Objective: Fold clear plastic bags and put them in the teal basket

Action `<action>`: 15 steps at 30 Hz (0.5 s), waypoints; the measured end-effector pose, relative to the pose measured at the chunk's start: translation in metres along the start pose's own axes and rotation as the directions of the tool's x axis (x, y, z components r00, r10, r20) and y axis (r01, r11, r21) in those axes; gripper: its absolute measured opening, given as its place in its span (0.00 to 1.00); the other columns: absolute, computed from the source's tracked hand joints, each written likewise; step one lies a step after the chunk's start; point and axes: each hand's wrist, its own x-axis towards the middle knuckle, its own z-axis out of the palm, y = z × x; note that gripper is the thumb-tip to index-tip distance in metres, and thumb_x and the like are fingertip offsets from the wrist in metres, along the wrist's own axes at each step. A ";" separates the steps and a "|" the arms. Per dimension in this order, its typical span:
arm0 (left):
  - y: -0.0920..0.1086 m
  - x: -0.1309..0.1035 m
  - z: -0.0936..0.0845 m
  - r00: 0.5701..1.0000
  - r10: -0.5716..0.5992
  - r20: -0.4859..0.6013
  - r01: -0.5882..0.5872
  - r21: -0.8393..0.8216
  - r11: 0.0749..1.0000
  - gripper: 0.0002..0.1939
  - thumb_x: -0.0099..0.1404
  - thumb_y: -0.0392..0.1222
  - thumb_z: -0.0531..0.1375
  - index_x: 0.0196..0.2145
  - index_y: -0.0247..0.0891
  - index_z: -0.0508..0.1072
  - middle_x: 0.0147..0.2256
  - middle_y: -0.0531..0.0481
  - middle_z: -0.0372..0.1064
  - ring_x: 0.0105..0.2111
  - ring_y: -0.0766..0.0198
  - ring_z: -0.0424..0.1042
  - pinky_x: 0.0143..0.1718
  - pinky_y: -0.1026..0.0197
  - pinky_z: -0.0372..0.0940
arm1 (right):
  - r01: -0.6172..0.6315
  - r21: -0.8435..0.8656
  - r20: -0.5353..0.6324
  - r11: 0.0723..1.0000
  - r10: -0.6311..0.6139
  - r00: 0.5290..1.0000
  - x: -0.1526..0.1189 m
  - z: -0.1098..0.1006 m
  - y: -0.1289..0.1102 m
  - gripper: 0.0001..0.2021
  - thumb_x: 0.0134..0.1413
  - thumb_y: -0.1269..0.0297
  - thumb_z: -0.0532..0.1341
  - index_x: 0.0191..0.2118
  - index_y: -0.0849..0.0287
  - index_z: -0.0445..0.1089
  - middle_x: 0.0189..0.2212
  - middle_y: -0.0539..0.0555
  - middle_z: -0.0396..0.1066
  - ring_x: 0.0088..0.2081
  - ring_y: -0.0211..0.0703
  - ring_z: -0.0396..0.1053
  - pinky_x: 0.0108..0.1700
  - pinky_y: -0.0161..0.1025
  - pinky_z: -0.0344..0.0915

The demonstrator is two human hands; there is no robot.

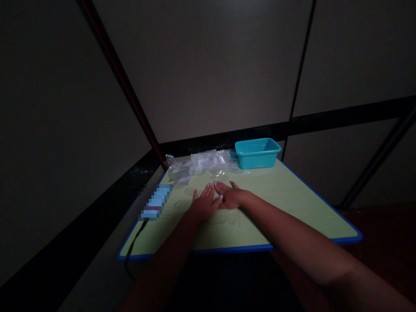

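Note:
Both hands lie close together on the pale green tabletop (292, 203). My left hand (205, 205) is flat with its fingers stretched forward and its thumb toward the right. Beside it, my right hand (231, 198) is also laid flat, its fingers reaching forward and left, so the fingertips of both nearly meet. Under and around them spreads a thin transparent plastic piece (224, 219), perhaps a bag; its outline is hard to make out. A small whitish spot shows by the thumbs, too small to name.
Crumpled transparent plastic bags (204, 164) lie along the back of the table. To their right stands a turquoise plastic basket (258, 160). A pixelated phone-like device (156, 203) with a black cable (134, 240) is at the left edge. Dark wall panels (211, 78) rise behind.

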 end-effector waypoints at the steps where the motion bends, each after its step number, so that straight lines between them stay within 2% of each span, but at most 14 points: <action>1: -0.001 0.000 0.000 1.000 -0.001 -0.002 0.001 0.009 1.000 0.31 0.67 0.54 0.39 0.63 0.37 0.47 0.64 0.41 0.39 0.64 0.55 0.37 0.59 0.38 0.27 | -0.008 -0.003 0.003 1.000 0.008 1.000 0.000 0.000 0.000 0.49 0.49 0.40 0.54 0.66 0.62 0.28 0.65 0.61 0.26 0.65 0.53 0.26 0.60 0.62 0.23; 7: -0.001 0.000 0.007 0.999 0.015 -0.051 -0.013 0.053 0.999 0.36 0.65 0.59 0.43 0.63 0.32 0.48 0.64 0.37 0.40 0.64 0.49 0.39 0.59 0.38 0.29 | -0.099 -0.021 0.066 0.995 0.100 0.993 -0.006 -0.011 0.014 0.52 0.45 0.38 0.56 0.66 0.62 0.28 0.65 0.62 0.24 0.65 0.57 0.25 0.58 0.67 0.24; 11: -0.005 0.002 0.009 0.999 0.009 -0.034 -0.008 0.044 0.999 0.34 0.66 0.57 0.42 0.63 0.33 0.47 0.64 0.38 0.38 0.64 0.52 0.39 0.59 0.37 0.29 | -0.155 -0.033 0.111 0.987 0.158 0.981 -0.010 -0.019 0.034 0.57 0.40 0.35 0.57 0.66 0.62 0.27 0.65 0.63 0.21 0.65 0.57 0.22 0.58 0.67 0.29; 13: -0.009 0.005 0.007 0.999 0.005 -0.044 -0.004 0.022 1.000 0.32 0.67 0.54 0.42 0.63 0.35 0.47 0.64 0.40 0.37 0.64 0.54 0.38 0.59 0.37 0.30 | -0.150 -0.020 0.084 0.988 0.151 0.985 -0.012 -0.020 0.043 0.57 0.40 0.35 0.58 0.66 0.62 0.29 0.65 0.64 0.23 0.65 0.59 0.24 0.58 0.66 0.32; 15: -0.015 0.007 0.002 0.993 0.011 -0.118 -0.011 0.006 1.000 0.29 0.68 0.51 0.41 0.63 0.37 0.48 0.65 0.43 0.37 0.64 0.56 0.38 0.60 0.39 0.31 | -0.135 0.000 -0.002 0.991 0.135 0.991 -0.011 -0.021 0.048 0.51 0.44 0.37 0.57 0.66 0.61 0.35 0.66 0.64 0.28 0.65 0.59 0.27 0.59 0.64 0.35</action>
